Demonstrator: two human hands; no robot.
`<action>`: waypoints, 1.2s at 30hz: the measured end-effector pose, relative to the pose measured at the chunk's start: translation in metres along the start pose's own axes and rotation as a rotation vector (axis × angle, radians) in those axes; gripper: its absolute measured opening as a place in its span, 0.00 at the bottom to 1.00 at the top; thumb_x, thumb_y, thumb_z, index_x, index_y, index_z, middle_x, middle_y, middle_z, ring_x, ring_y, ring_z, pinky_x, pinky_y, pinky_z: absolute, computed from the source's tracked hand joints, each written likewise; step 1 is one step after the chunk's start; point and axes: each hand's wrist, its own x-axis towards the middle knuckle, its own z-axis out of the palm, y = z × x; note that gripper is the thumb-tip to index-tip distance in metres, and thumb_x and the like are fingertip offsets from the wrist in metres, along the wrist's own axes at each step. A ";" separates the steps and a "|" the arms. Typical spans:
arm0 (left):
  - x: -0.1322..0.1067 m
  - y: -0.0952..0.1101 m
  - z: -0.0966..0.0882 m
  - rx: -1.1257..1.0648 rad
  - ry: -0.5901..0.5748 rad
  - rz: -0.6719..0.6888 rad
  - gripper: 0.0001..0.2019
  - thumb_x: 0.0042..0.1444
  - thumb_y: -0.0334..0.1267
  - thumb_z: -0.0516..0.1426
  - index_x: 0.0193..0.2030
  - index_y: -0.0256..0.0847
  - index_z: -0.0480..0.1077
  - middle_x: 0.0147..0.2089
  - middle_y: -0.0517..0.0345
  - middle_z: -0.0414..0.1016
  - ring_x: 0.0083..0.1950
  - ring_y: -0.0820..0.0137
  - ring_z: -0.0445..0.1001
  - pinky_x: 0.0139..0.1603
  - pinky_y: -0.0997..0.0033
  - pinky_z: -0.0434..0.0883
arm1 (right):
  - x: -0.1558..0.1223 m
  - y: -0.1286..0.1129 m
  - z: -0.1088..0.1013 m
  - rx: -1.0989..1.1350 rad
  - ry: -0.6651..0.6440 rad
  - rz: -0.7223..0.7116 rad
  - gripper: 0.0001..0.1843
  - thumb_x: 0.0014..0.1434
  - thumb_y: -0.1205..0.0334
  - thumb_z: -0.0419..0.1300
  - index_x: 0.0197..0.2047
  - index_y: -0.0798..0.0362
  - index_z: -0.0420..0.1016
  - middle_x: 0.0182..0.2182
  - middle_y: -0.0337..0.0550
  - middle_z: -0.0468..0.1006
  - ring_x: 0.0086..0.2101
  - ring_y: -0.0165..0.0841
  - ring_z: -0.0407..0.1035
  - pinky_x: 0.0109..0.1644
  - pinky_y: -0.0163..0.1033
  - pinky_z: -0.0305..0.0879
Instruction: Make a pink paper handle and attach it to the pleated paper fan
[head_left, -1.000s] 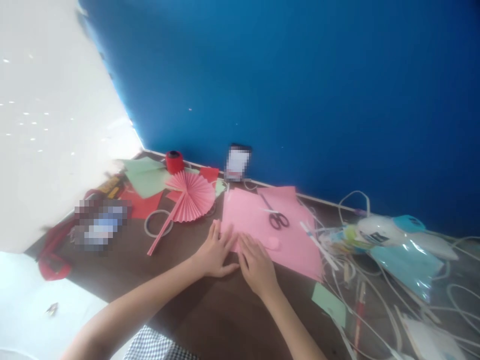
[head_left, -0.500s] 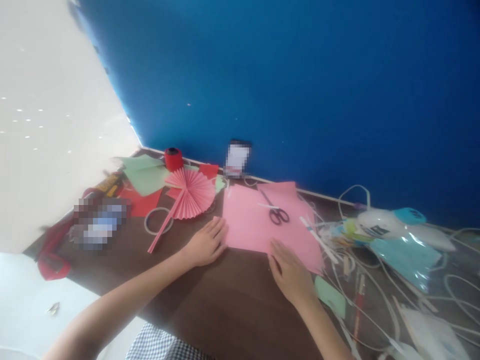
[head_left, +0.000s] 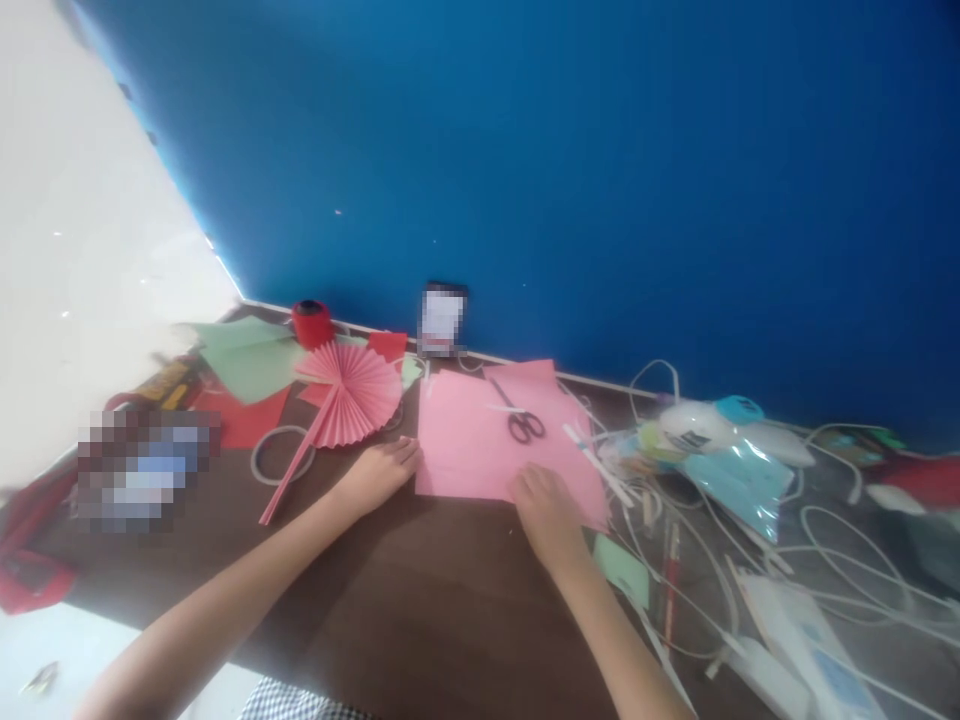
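the brown table (head_left: 420, 590) bears pink paper (head_left: 465, 440) (flat).

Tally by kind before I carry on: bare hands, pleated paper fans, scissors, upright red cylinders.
Bare left hand and right hand: 2
Pink pleated paper fan: 1
Dark-handled scissors: 1
Upright red cylinder with black top: 1
Total: 5

Odds and ends below a blue wall (head_left: 570, 180) at twelve o'clock.
A red spool (head_left: 313, 326) stands at nine; a pale ring (head_left: 256, 458) lies at eight, a red band (head_left: 34, 582) farther out. At four, white cables (head_left: 855, 528) tangle near a teal packet (head_left: 742, 478); a small green paper (head_left: 621, 570) lies at five.
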 end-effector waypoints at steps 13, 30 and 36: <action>0.017 0.000 -0.015 0.078 -0.121 0.088 0.09 0.57 0.25 0.49 0.43 0.34 0.65 0.41 0.48 0.69 0.42 0.64 0.70 0.35 0.67 0.68 | 0.016 -0.005 0.010 -0.102 -0.010 -0.288 0.14 0.54 0.82 0.47 0.39 0.60 0.68 0.29 0.47 0.69 0.31 0.37 0.63 0.34 0.40 0.59; 0.014 0.010 -0.012 -0.154 -0.065 0.074 0.07 0.59 0.29 0.49 0.43 0.37 0.65 0.41 0.53 0.68 0.42 0.67 0.67 0.41 0.68 0.68 | 0.020 -0.014 0.005 -0.044 -0.024 -0.274 0.12 0.56 0.79 0.47 0.30 0.56 0.66 0.26 0.44 0.66 0.28 0.35 0.59 0.32 0.39 0.55; 0.016 0.013 -0.009 -0.056 -0.070 0.118 0.06 0.59 0.28 0.49 0.36 0.35 0.66 0.36 0.51 0.67 0.38 0.65 0.66 0.37 0.66 0.67 | 0.027 -0.023 0.006 0.030 -0.010 -0.297 0.12 0.60 0.75 0.46 0.41 0.59 0.67 0.33 0.46 0.70 0.33 0.36 0.62 0.36 0.40 0.57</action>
